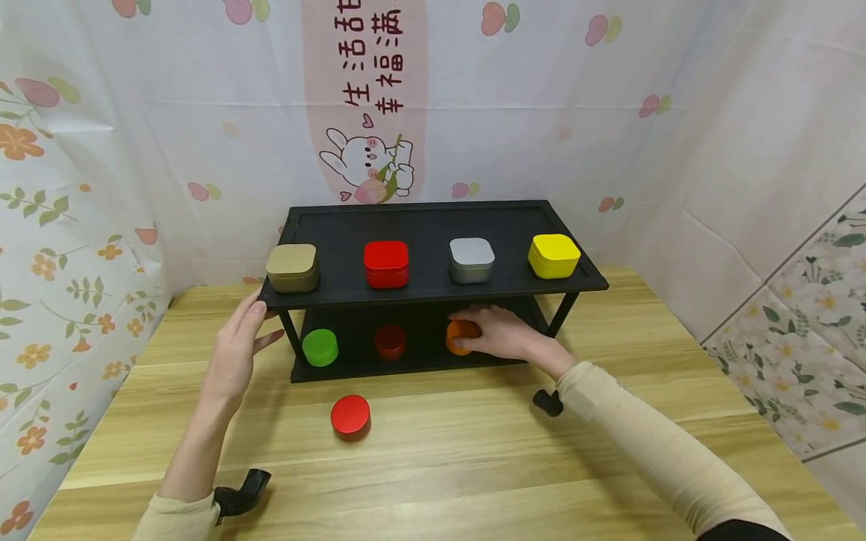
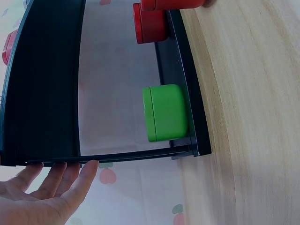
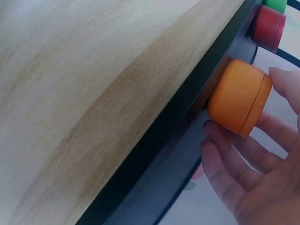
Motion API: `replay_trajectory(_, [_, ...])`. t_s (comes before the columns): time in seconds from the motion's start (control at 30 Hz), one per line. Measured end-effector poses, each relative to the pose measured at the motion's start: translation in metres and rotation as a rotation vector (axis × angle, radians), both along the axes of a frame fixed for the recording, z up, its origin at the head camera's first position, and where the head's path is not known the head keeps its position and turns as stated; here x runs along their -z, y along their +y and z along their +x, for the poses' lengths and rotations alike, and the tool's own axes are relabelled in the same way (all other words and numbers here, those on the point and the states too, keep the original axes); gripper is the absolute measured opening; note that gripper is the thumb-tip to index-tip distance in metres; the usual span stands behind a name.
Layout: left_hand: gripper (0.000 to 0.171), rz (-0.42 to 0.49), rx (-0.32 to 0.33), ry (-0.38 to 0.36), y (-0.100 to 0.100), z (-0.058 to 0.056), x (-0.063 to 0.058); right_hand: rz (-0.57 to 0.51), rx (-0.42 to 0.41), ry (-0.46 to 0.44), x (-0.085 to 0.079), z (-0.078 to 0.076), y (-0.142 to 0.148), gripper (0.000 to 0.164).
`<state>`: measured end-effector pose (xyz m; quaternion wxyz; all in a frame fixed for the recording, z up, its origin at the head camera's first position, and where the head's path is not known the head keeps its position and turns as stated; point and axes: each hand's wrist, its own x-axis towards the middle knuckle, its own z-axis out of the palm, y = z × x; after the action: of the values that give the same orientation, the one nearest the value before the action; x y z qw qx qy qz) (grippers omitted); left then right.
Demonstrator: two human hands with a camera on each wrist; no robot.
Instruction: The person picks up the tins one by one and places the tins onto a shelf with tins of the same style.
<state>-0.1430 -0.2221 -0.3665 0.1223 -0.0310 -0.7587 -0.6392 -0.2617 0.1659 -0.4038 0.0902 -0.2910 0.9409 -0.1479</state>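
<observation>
On the lower board of a black two-tier shelf [image 1: 419, 294], my right hand [image 1: 497, 330] grips a round orange tin [image 3: 239, 96]. Its thumb is at the lid's edge and its fingers are around the other side. The tin sits at the board's front. My left hand [image 1: 233, 349] touches the left end of the upper board with extended fingertips, seen from below in the left wrist view. Near it on the lower board is a round green tin [image 1: 320, 348], with a dark red round tin [image 1: 391, 343] between green and orange.
Along the upper board stand square tins: gold [image 1: 293, 268], red [image 1: 386, 264], silver [image 1: 471, 261] and yellow [image 1: 554, 256]. A round red tin [image 1: 350, 417] stands on the wooden table [image 1: 433, 466] before the shelf. Patterned cloth [image 1: 223, 150] hangs behind.
</observation>
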Motion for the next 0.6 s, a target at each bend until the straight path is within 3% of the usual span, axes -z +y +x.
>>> replay_trajectory(0.3, [0.052, 0.007, 0.005, 0.001, 0.001, -0.001, 0.0, 0.024, 0.009, -0.001, -0.007, 0.003, 0.001, 0.059])
replay_trajectory(0.6, [0.055, 0.003, 0.016, 0.013, -0.001, -0.001, 0.001, -0.02, 0.02, 0.006, -0.017, 0.007, -0.002, 0.062])
